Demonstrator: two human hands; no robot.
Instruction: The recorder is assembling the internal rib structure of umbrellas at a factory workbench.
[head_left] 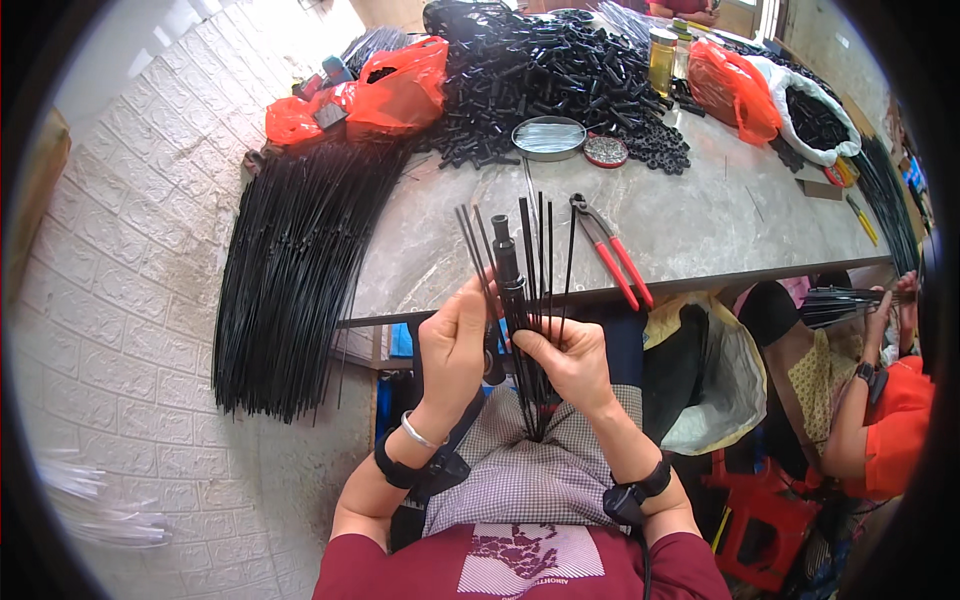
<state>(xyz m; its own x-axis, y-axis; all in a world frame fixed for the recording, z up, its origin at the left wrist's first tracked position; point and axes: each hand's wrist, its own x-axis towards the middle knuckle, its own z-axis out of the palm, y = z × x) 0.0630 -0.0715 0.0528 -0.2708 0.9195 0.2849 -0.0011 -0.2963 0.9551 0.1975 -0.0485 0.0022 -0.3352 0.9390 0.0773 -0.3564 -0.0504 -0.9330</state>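
Note:
Above my lap I hold up a black stepped tube (pixel 509 265) with several thin black rods (pixel 541 250) fanned around it. My right hand (pixel 570 362) is closed around the lower part of this bundle, its thumb pressed across the front. On the other side my left hand (pixel 458 335) pinches at the rods beside the tube's collar; its fingertips are partly hidden. The lower rod ends come together over a checked cloth (pixel 480 470) on my lap. Red-handled pincers (pixel 615 255) lie on the table just beyond my right hand.
On the grey table (pixel 690 215) sit a heap of black tubes (pixel 560 70), a round tin (pixel 549 138) and orange bags (pixel 405 90). Long black rods (pixel 290 280) overhang its left edge. At right are an open sack (pixel 715 390), a red stool (pixel 765 520) and a person's arm (pixel 850 420).

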